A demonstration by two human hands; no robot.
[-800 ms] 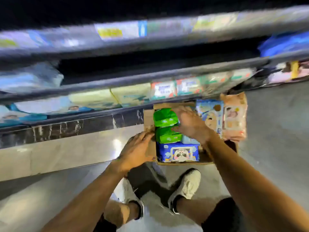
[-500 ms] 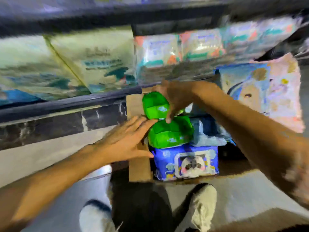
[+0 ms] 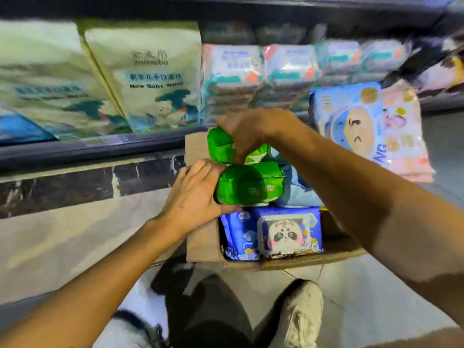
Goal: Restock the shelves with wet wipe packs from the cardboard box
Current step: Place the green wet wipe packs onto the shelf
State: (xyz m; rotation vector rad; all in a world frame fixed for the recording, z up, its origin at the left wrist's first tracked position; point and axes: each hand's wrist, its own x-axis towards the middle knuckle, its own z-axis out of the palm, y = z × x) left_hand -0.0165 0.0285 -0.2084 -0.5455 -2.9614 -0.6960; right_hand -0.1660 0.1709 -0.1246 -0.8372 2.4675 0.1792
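Right hand: the right hand (image 3: 251, 133) reaches in from above, its fingers curled down over the upper green pack (image 3: 221, 148) and clamped on it.
Left hand: the left hand (image 3: 194, 194) grips the left end of the lower green pack (image 3: 251, 185), fingers over the top edge and thumb along the underside.
Hands together: close to each other, one pack each, not touching.
Green packs: stacked, the upper one sitting on the far edge of the lower one; both are at the top of the pile in the cardboard box (image 3: 203, 243).
Box contents: below the green packs lies a blue panda pack (image 3: 278, 232) against the near wall; a pale blue pack (image 3: 300, 194) sits just right of the lower green pack.
Box position: on the floor (image 3: 376, 302), just in front of the bottom shelf (image 3: 88, 149).
Shelf: cream baby-wipe bags (image 3: 155, 79) stand on the left, and white-and-teal packs (image 3: 233, 76) are stacked to their right.
Right of box: a large blue and pink pack (image 3: 366, 126) stands upright.
Foreground: a pale shoe (image 3: 300, 315) rests on the floor below the box.
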